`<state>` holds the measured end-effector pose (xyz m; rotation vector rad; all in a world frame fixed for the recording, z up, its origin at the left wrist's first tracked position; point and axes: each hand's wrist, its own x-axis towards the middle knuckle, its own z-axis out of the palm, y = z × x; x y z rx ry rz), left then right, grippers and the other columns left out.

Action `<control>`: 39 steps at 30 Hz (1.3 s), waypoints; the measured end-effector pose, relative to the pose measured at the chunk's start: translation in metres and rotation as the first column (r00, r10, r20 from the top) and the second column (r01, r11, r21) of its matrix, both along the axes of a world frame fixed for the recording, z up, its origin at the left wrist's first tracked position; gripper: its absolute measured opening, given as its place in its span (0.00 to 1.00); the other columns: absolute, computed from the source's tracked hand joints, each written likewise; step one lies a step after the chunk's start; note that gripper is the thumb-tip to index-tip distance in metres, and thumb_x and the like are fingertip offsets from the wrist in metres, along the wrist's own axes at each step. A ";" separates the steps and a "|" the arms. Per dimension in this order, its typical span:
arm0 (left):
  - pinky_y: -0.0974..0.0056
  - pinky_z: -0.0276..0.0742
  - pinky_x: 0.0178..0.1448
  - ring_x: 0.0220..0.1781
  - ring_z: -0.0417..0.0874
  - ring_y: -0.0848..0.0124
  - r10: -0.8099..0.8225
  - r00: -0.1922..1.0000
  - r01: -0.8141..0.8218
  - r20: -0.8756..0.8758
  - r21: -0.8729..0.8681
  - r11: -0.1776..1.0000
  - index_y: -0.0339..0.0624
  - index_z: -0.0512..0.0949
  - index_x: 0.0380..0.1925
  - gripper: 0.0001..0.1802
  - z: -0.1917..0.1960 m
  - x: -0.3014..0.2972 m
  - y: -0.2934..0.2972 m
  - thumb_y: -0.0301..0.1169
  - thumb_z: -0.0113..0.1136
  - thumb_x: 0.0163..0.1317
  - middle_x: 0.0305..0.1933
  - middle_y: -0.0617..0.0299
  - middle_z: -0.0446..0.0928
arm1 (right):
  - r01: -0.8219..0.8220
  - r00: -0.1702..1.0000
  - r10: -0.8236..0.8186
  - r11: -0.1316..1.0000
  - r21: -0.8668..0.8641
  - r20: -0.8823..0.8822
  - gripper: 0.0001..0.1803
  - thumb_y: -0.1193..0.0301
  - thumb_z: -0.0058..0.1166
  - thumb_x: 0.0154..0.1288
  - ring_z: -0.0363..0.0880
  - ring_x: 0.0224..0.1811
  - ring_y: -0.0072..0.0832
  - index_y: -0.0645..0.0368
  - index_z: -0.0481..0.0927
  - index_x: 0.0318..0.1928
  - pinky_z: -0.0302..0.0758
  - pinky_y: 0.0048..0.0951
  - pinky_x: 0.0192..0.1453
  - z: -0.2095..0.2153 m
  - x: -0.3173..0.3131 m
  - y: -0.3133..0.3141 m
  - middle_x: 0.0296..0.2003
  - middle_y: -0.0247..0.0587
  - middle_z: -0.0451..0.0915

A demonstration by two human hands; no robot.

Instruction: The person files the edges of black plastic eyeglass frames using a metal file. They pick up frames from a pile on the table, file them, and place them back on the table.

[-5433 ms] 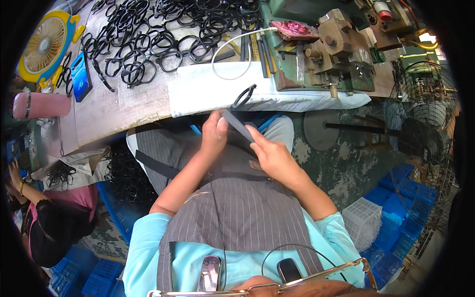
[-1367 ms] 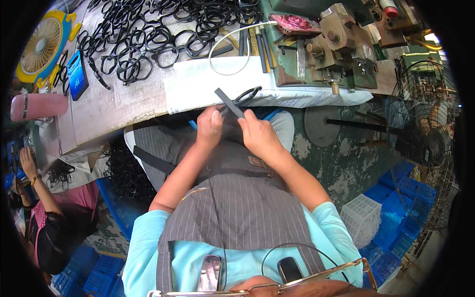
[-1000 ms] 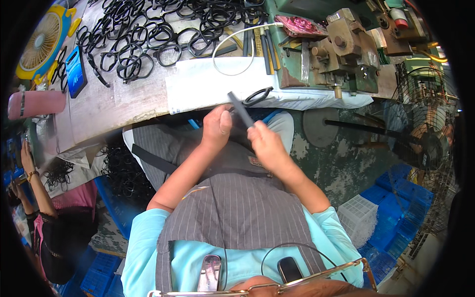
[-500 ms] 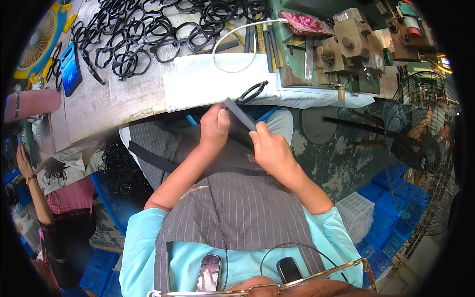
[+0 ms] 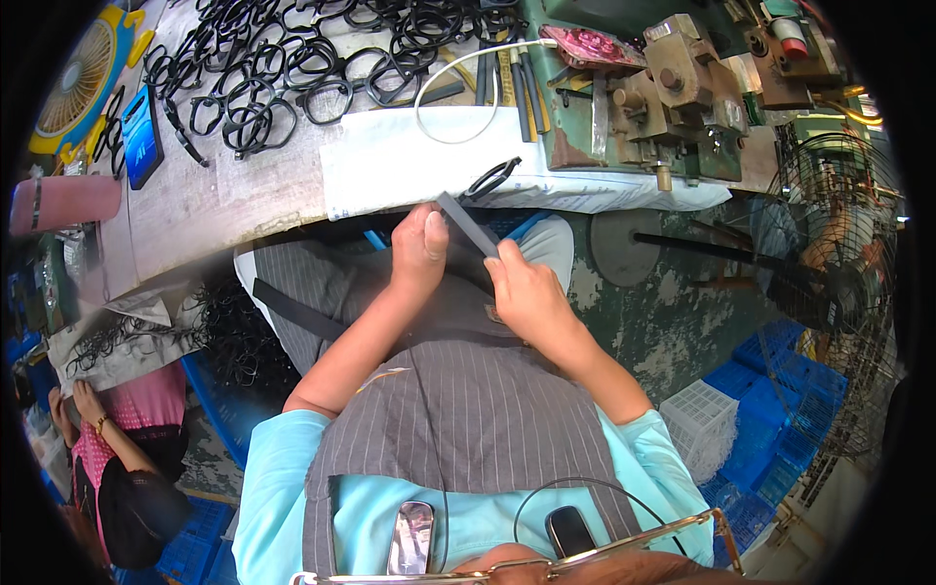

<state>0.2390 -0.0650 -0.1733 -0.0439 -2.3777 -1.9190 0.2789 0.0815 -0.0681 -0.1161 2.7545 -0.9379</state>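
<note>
My left hand (image 5: 417, 252) is closed near the table's front edge, its thumb pointing up. It grips one side of a black eyeglass frame (image 5: 491, 179), whose rim sticks out to the right over a white sheet (image 5: 390, 146). A grey flat file (image 5: 471, 226) slants across, its far end at my left fingertips and against the frame's near part. My right hand (image 5: 529, 297) is wrapped round the file's near end. The part of the frame inside my left fingers is hidden.
Many black eyeglass frames (image 5: 252, 109) cover the table's back. Several files (image 5: 526, 93) lie beside a white cable (image 5: 417, 109). A green machine (image 5: 673, 93) stands right, a blue phone (image 5: 140, 141) left. A caged fan (image 5: 838, 263) is far right; a co-worker's hand (image 5: 88, 402) shows lower left.
My right hand and the file have shifted slightly left. The frame's visible rim is turned more edge-on. At lower left, the co-worker's arm has come down and both their hands now show.
</note>
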 end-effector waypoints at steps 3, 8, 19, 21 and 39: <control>0.56 0.72 0.38 0.29 0.75 0.51 -0.004 1.000 0.004 -0.002 -0.041 0.999 0.33 0.75 0.35 0.25 0.001 0.002 0.000 0.46 0.39 0.70 0.28 0.45 0.73 | -0.013 1.000 0.013 1.000 -0.002 -0.015 0.11 0.67 0.48 0.68 0.76 0.23 0.57 0.62 0.65 0.34 0.71 0.53 0.25 -0.010 -0.020 -0.005 0.18 0.60 0.75; 0.67 0.67 0.32 0.27 0.68 0.74 0.004 1.000 -0.004 -0.001 0.061 0.998 0.30 0.76 0.38 0.32 0.001 0.000 -0.001 0.53 0.37 0.71 0.26 0.60 0.70 | 0.000 1.000 0.000 1.000 0.012 0.025 0.12 0.66 0.47 0.69 0.76 0.24 0.58 0.62 0.65 0.35 0.72 0.54 0.27 -0.005 -0.014 0.000 0.18 0.60 0.75; 0.55 0.72 0.38 0.30 0.75 0.48 0.005 1.000 -0.005 0.005 -0.015 1.000 0.33 0.77 0.36 0.25 0.007 -0.001 -0.003 0.46 0.43 0.69 0.28 0.44 0.74 | 0.005 1.000 -0.004 1.000 0.016 -0.025 0.12 0.66 0.46 0.69 0.77 0.25 0.60 0.63 0.65 0.36 0.72 0.56 0.29 -0.004 -0.017 -0.006 0.20 0.59 0.77; 0.55 0.72 0.37 0.28 0.74 0.47 -0.021 0.998 0.024 0.056 -0.052 0.998 0.33 0.76 0.32 0.25 0.008 -0.002 -0.005 0.47 0.43 0.69 0.26 0.44 0.72 | 0.021 0.999 -0.024 0.996 0.082 0.043 0.12 0.65 0.46 0.69 0.77 0.24 0.59 0.63 0.65 0.36 0.73 0.55 0.29 0.002 -0.006 -0.003 0.20 0.59 0.77; 0.54 0.76 0.45 0.40 0.80 0.46 -0.178 0.968 0.089 -0.176 -0.422 0.902 0.33 0.76 0.44 0.26 -0.002 0.014 -0.023 0.48 0.55 0.63 0.39 0.44 0.79 | -0.037 0.991 0.078 0.938 -0.344 0.105 0.10 0.67 0.48 0.68 0.75 0.28 0.59 0.61 0.68 0.37 0.69 0.50 0.29 -0.006 0.023 0.013 0.22 0.60 0.74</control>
